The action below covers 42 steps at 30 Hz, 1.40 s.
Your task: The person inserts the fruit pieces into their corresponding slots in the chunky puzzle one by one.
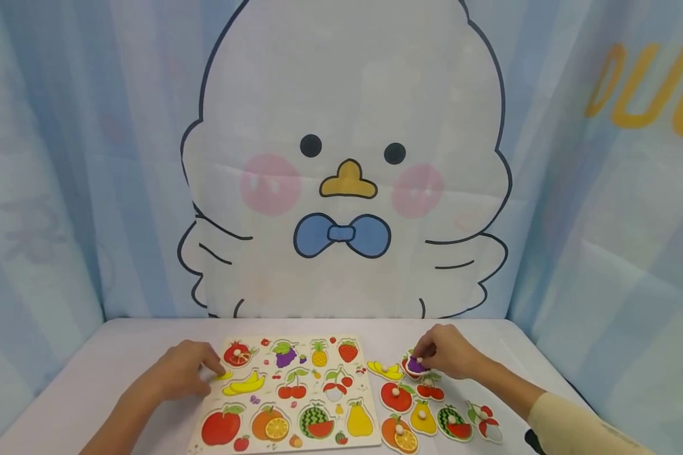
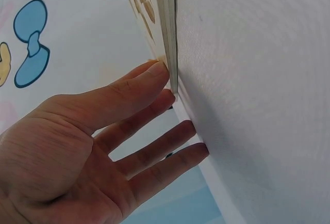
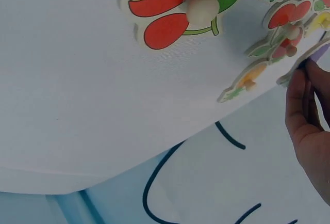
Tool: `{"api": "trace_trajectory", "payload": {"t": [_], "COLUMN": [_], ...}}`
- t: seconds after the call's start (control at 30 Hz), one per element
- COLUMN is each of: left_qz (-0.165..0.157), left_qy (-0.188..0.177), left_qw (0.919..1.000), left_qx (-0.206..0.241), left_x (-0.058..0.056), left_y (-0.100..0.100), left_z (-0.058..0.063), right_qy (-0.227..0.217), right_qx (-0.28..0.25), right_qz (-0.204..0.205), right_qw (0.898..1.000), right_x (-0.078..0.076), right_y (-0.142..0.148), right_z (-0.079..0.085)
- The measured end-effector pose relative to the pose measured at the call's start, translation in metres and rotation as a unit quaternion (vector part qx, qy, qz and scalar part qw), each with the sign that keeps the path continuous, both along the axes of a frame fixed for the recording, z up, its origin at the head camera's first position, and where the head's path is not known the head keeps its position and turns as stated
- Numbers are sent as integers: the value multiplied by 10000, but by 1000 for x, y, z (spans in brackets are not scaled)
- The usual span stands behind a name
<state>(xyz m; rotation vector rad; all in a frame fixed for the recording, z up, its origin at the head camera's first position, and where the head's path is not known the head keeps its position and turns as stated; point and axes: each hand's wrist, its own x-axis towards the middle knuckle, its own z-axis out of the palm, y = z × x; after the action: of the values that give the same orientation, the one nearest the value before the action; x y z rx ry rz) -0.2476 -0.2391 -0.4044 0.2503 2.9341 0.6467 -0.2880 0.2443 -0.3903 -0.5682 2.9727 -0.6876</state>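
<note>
Right hand (image 1: 447,351) pinched the grape piece (image 1: 415,367); crowding risked dragging the cherry piece (image 1: 430,392); left hand (image 1: 186,370), unclenched, touched the board (image 1: 364,395).

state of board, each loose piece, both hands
board: flat on table
grape piece: pinched by right hand
red piece: mostly hidden
banana piece: beside board
apple piece: off board
cherry piece: off board
pear piece: off board
orange piece: off board
watermelon piece: off board
red-and-white piece: off board
left hand: thumb at board edge
right hand: pinching grape piece
</note>
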Motion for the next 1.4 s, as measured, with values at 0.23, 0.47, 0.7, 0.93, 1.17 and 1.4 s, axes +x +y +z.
{"api": "trace_trajectory", "payload": {"t": [0.23, 0.47, 0.7, 0.93, 1.17, 1.4], "left_qz": [21, 23, -10, -22, 24, 66], "left_qy": [20, 32, 49, 64, 69, 117], "left_qw": [10000, 10000, 10000, 10000, 10000, 9999], "left_qx": [37, 63, 14, -45, -9, -3], "left_x": [0, 1, 1, 0, 1, 0], "left_y": [0, 1, 1, -1, 0, 1], "left_z": [-2, 0, 1, 0, 0, -1], "right_qy": [4, -40, -80, -5, -96, -290], "right_qx": [81, 17, -145, -135, -183, -236], "right_qz": [-111, 15, 354, 726, 1006, 1081], "right_qw": [9999, 10000, 9992, 9973, 9947, 9934], "right_x": [-6, -13, -21, -27, -31, -35], "right_y": [-20, -38, -56, -82, -110, -132], "right_z": [-1, -5, -6, -5, -2, -2]}}
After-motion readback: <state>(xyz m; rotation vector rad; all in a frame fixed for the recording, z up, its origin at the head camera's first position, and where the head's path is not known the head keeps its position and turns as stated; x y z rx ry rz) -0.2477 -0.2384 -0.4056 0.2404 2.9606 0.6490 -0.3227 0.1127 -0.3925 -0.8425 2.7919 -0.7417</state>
